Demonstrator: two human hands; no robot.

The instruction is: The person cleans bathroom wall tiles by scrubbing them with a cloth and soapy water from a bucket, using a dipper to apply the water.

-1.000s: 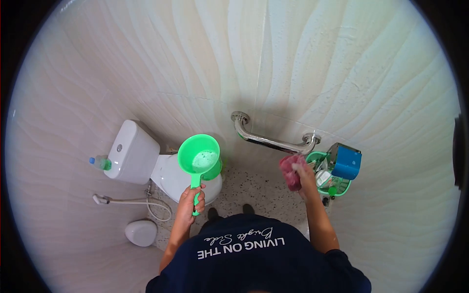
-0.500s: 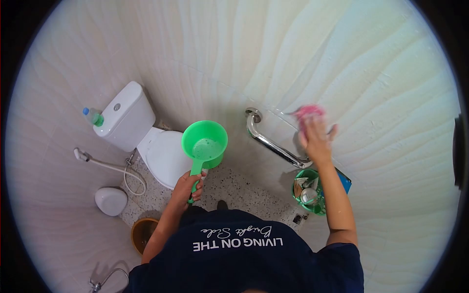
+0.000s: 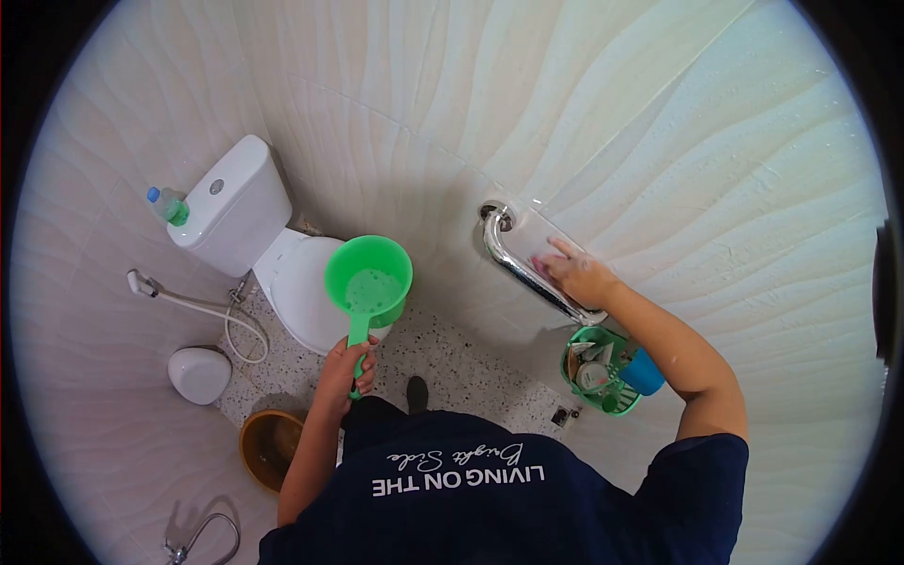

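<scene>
My left hand is closed around the handle of a green plastic dipper, which has foamy liquid in it. The dipper is held over the front of the toilet bowl. On the right, my right hand presses a pink cloth to the tiled wall beside a chrome grab bar. Most of the cloth is hidden under my fingers, and its exact kind is hard to make out. White suds or wet marks show around that hand.
A white toilet has a bottle of green liquid on its tank. A hose sprayer, white bin and brown bucket are at left. Below the bar hangs or stands a green basket of items with a blue container.
My right hand has moved down and left with the pink cloth, from the wall above the grab bar to beside it. The dipper has shifted slightly left in view.
</scene>
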